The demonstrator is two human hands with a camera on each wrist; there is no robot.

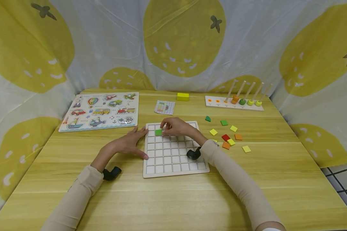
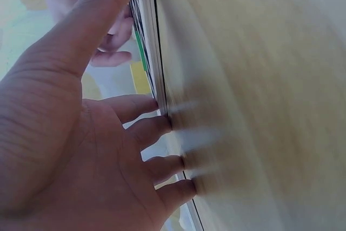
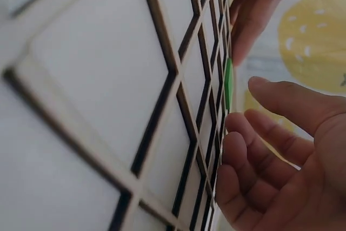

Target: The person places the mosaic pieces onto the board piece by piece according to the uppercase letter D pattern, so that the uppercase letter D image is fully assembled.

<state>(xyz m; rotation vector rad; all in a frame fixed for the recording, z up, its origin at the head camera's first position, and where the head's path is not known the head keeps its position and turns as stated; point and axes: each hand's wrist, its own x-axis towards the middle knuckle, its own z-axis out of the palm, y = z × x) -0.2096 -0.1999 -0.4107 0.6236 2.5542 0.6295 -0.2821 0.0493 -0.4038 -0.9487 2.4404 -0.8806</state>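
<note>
A wooden grid board (image 1: 176, 172) with white squares lies on the table in front of me. One green square tile (image 1: 158, 132) sits in its upper left part. My right hand (image 1: 177, 126) is over the board beside this tile. In the right wrist view its thumb and loosely bent fingers (image 3: 270, 155) stand apart, with nothing seen between them. My left hand (image 1: 128, 142) is spread at the board's left side, its thumb and fingers touching the edge. The left wrist view shows those fingertips (image 2: 175, 193) against the table and the board's edge.
Loose yellow, orange, red and green tiles (image 1: 246, 149) lie right of the board. Behind it are a patterned card (image 1: 164, 107) and a yellow block (image 1: 183, 97). A vehicle puzzle (image 1: 101, 111) lies back left; a peg stand (image 1: 234, 105) with beads stands back right.
</note>
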